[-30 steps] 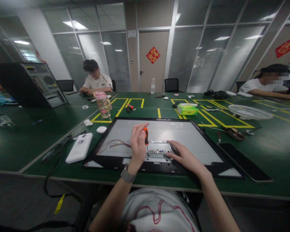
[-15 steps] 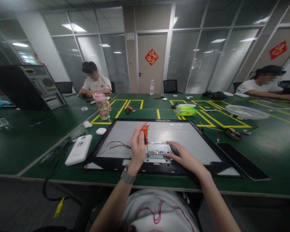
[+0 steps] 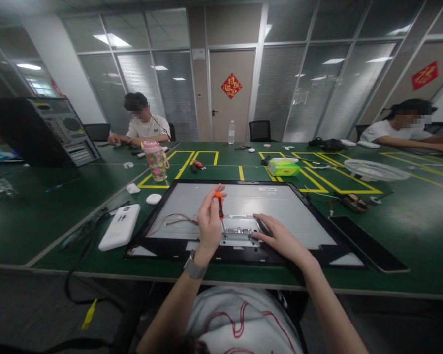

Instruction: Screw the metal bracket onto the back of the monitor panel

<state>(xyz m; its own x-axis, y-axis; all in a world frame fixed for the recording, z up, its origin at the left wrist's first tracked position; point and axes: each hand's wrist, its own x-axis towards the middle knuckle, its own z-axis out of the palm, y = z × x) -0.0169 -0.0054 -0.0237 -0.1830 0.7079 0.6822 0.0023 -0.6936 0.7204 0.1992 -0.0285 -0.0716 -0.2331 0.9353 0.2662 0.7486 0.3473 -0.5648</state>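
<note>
My left hand (image 3: 209, 221) is closed around an orange and black screwdriver (image 3: 220, 204), held steeply upright. Its thin shaft runs down to the left end of a metal bracket (image 3: 238, 230) with connectors along it. The tip is too small to make out. My right hand (image 3: 276, 235) grips the bracket's right side, thumb at the lower part and fingers at the upper edge. Beneath both hands lies a display panel (image 3: 291, 206), flat, with a grey metal back and black frame. A thin cable (image 3: 177, 219) curves over its left part, partly hidden by my left hand.
Left of the panel are a white power bank (image 3: 120, 227), a round white object (image 3: 154, 199) and a pink-lidded bottle (image 3: 155, 164). A black phone (image 3: 367, 243) lies right. Behind are a green tissue pack (image 3: 283, 167) and a computer case (image 3: 40, 132). Two people sit across the table.
The view has shifted very slightly. My left hand and the screwdriver have turned a little; my right hand stays on the bracket. The person at the back left has moved a hand outward.
</note>
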